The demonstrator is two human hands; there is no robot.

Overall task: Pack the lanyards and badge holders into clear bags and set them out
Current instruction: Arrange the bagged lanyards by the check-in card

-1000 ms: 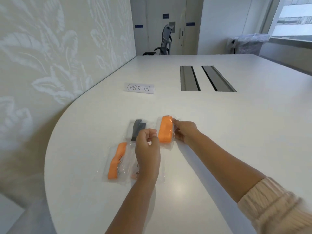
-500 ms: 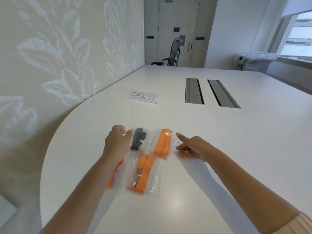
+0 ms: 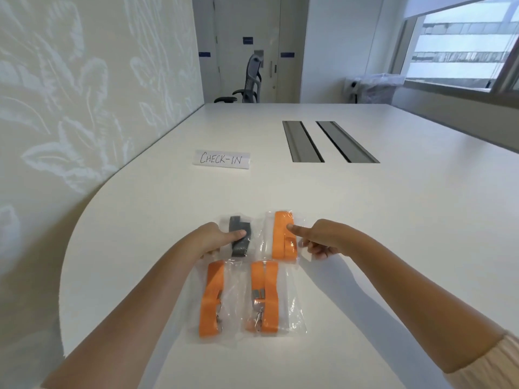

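Four clear bags lie in a two-by-two block on the white table [image 3: 393, 248]. The back left bag holds a dark grey lanyard [image 3: 241, 242], the back right bag an orange lanyard [image 3: 280, 242]. In front of them lie a left bag with an orange lanyard [image 3: 212, 299] and a right bag with an orange lanyard [image 3: 265, 299], metal clips showing in both. My left hand [image 3: 214, 238] holds the grey-lanyard bag at its left edge, thumb on top. My right hand [image 3: 323, 240] holds the back orange bag at its right edge, one digit stretched onto the lanyard.
A paper sign reading CHECK-IN [image 3: 221, 159] lies further back. Two grey cable slots [image 3: 328, 141] are set into the table's middle. A patterned wall [image 3: 84, 94] runs along the left of the rounded table edge. An office chair [image 3: 250, 80] stands at the far end.
My left hand moved from the front bags to the grey-lanyard bag and took its edge. My right hand came back onto the back orange bag. The four bags now lie in a block.
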